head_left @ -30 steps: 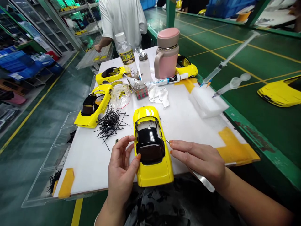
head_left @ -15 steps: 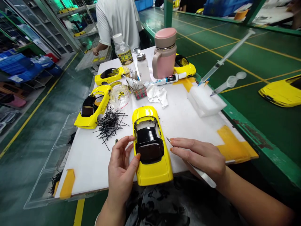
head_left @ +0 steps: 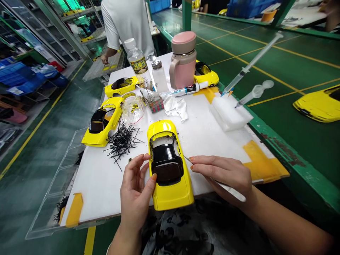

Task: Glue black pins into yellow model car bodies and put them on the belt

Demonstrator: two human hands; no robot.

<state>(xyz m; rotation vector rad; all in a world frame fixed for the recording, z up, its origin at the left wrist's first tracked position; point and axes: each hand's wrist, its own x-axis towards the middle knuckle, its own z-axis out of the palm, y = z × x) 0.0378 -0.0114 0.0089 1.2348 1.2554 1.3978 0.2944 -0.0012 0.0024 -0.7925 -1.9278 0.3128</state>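
Observation:
A yellow toy car body (head_left: pixel 170 166) with a black cabin lies near the front edge of a white board (head_left: pixel 209 134). My left hand (head_left: pixel 136 193) rests against the car's left side, thumb on the black cabin, fingers loosely apart. My right hand (head_left: pixel 225 175) lies at the car's right side and holds metal tweezers (head_left: pixel 225 188), whose tip points at the car. A heap of thin black rods (head_left: pixel 122 141) lies just left of the car.
Other yellow car bodies (head_left: pixel 102 122) (head_left: pixel 120 86) (head_left: pixel 205 72) lie on the board, with a pink mug (head_left: pixel 183 60), bottles (head_left: pixel 136 62), a glue tube (head_left: pixel 186 91) and a foam block (head_left: pixel 230 113) stuck with two syringes (head_left: pixel 251 63). A person in a white shirt (head_left: pixel 127 21) stands behind. A clear tray (head_left: pixel 58 177) hangs left.
The view has shifted slightly. Both hands stay at the car's sides; the tweezers' tip sits a little closer to the car.

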